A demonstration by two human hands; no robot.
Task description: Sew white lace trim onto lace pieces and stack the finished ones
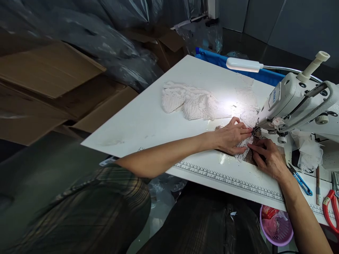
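White lace fabric (243, 147) lies beneath the needle area of a white sewing machine (280, 102). My left hand (233, 135) rests on the lace with fingers spread, fingertips close to the presser foot (254, 132). From the other side, my right hand (267, 157) pinches the edge of the same lace between thumb and forefinger, just in front of the foot. More gathered lace (193, 100) stretches leftward over the white table (148, 120), and another part runs behind the needle. The needle tip is hidden by fingers and machine.
A lamp (243, 65) lights the work. Right of my right hand lie blue thread snips (302, 181), a brown-handled tool (317, 187) and red-handled scissors (329, 208). A purple basket (284, 240) hangs below the printed ruler edge (225, 181). Cardboard boxes (47, 70) stand left.
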